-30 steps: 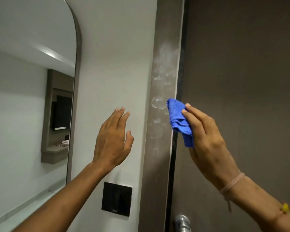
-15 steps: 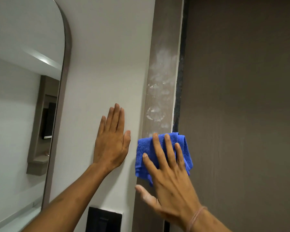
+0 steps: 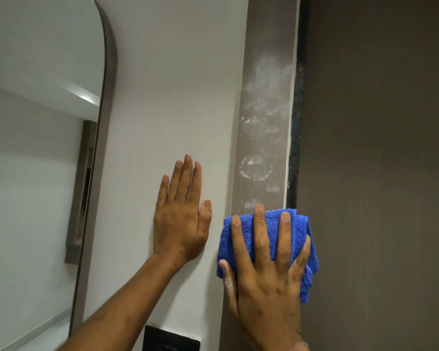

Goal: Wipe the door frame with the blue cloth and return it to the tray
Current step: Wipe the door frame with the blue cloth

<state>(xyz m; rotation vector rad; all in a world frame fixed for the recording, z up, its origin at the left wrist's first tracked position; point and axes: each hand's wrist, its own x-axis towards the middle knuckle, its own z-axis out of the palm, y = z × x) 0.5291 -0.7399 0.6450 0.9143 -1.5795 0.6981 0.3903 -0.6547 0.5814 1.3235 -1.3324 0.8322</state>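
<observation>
The grey-brown door frame runs up the middle right, with whitish smears and ring marks on its face. My right hand lies flat with spread fingers on the folded blue cloth, pressing it against the frame below the marks. My left hand rests flat and open on the white wall just left of the frame, holding nothing. No tray is in view.
The dark brown door fills the right side, with a black seal strip along the frame's edge. An arched mirror with a grey rim hangs at the left. A black wall plate sits at the bottom.
My right hand turned from gripping the cloth at the frame's edge to pressing it flat on the frame, lower down. My left hand moved onto the wall and stayed there.
</observation>
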